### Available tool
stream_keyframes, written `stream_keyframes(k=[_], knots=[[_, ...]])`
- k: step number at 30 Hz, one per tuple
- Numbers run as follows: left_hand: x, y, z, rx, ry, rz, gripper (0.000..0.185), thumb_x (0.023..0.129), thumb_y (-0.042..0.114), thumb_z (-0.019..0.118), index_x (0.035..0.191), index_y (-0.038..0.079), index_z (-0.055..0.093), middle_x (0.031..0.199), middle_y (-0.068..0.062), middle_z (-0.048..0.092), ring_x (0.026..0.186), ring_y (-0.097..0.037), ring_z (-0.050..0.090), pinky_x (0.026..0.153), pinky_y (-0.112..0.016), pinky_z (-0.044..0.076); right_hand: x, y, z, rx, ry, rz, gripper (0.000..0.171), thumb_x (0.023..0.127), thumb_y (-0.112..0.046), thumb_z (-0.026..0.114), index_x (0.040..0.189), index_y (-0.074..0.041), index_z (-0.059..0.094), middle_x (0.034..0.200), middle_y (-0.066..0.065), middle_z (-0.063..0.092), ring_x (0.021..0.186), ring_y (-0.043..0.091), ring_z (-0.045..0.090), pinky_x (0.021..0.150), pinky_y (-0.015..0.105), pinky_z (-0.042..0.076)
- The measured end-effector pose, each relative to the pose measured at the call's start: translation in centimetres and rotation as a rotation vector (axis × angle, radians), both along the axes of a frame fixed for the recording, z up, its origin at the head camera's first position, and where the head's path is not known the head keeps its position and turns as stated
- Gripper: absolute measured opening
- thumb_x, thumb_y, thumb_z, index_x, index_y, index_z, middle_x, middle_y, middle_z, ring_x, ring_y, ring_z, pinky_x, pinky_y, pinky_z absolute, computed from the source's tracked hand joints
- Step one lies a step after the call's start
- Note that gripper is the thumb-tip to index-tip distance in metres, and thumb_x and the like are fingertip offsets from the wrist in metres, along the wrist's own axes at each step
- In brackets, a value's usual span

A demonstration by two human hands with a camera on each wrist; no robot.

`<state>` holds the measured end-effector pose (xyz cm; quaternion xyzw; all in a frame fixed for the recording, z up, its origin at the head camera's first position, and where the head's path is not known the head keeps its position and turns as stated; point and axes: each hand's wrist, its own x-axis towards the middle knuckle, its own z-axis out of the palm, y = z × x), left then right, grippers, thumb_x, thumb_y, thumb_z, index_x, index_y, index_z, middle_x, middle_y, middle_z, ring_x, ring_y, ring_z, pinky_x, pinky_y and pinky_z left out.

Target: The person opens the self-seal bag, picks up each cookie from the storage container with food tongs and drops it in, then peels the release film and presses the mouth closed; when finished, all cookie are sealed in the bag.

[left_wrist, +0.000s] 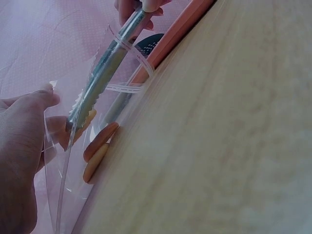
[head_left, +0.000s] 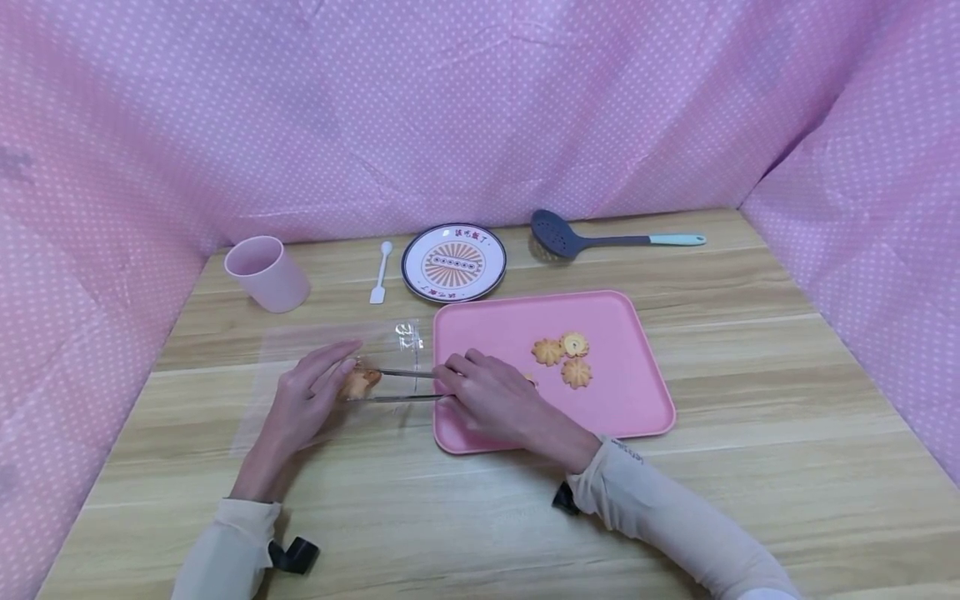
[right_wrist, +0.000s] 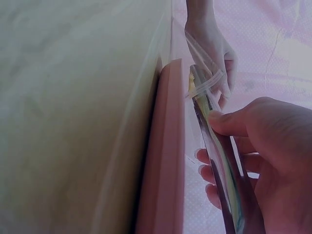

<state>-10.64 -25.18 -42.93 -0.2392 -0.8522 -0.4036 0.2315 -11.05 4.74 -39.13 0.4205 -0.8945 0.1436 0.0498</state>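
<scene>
The right hand (head_left: 487, 396) grips a pair of metal tongs (head_left: 401, 385), fingers curled round the handles, with the tips reaching into a clear plastic bag (head_left: 330, 375) lying on the worktop (head_left: 750, 467). A cookie (head_left: 360, 382) sits pinched between the tong tips, just beside the left hand's (head_left: 303, 400) fingertips. The left fingers pinch the bag's mouth. Behind the right fingers, three cookies (head_left: 564, 358) lie on the pink tray (head_left: 637, 392).
</scene>
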Motion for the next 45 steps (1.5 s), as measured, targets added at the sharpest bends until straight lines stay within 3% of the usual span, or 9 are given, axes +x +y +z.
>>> stream_keyframes(k=[8,18,25,31,39,45], knots=[[0.3,0.0,0.1,-0.04,-0.112,0.053,0.032,0.1,-0.001,0.065,0.13,0.004,0.07,0.131,-0.013,0.069,0.128,-0.022,0.058,0.11,-0.014,0.035,0.1,0.4,0.1,0.017,-0.026,-0.008,0.035,0.101,-0.022,0.07,0.134,-0.009,0.067,0.119,0.006,0.067,0.103,0.021,0.06,0.088,0.031,0.056],[0.0,0.0,0.0,0.01,-0.002,-0.012,0.042,0.088,-0.017,0.068,0.127,0.0,0.072,0.126,-0.017,0.071,0.124,-0.015,0.061,0.108,-0.016,0.041,0.3,2.1,0.1,-0.015,-0.038,-0.031,0.036,0.099,-0.02,0.073,0.133,-0.008,0.068,0.116,0.006,0.067,0.1,0.022,0.059,0.085,0.032,0.055],[0.2,0.0,0.1,0.0,-0.028,-0.007,0.042,0.091,-0.016,0.066,0.129,0.0,0.071,0.128,-0.016,0.07,0.125,-0.015,0.06,0.108,-0.016,0.04,0.3,3.1,0.0,-0.033,-0.015,-0.037,0.035,0.099,-0.02,0.073,0.131,-0.007,0.067,0.114,0.007,0.066,0.099,0.023,0.059,0.084,0.034,0.056],[0.3,-0.1,0.1,0.004,-0.058,0.002,0.041,0.093,-0.014,0.065,0.13,0.002,0.071,0.13,-0.015,0.07,0.128,-0.008,0.056,0.108,-0.015,0.04,0.4,4.2,-0.1,-0.056,-0.048,-0.064,0.036,0.099,-0.021,0.073,0.133,-0.008,0.068,0.115,0.006,0.066,0.101,0.023,0.06,0.086,0.037,0.055],[0.2,-0.2,0.1,-0.005,-0.049,0.002,0.04,0.093,-0.015,0.064,0.129,0.001,0.071,0.13,-0.016,0.069,0.128,-0.011,0.057,0.109,-0.016,0.04,0.5,6.3,-0.1,-0.075,-0.047,-0.09,0.038,0.097,-0.021,0.075,0.132,-0.008,0.068,0.116,0.006,0.067,0.102,0.023,0.061,0.088,0.038,0.057],[0.2,-0.1,0.1,-0.004,-0.075,0.004,0.039,0.094,-0.013,0.065,0.13,0.002,0.07,0.13,-0.015,0.069,0.128,-0.007,0.056,0.108,-0.015,0.039,0.9,8.8,0.0,-0.102,-0.026,-0.115,0.037,0.096,-0.016,0.075,0.131,-0.007,0.069,0.12,0.01,0.067,0.111,0.028,0.061,0.093,0.046,0.057]])
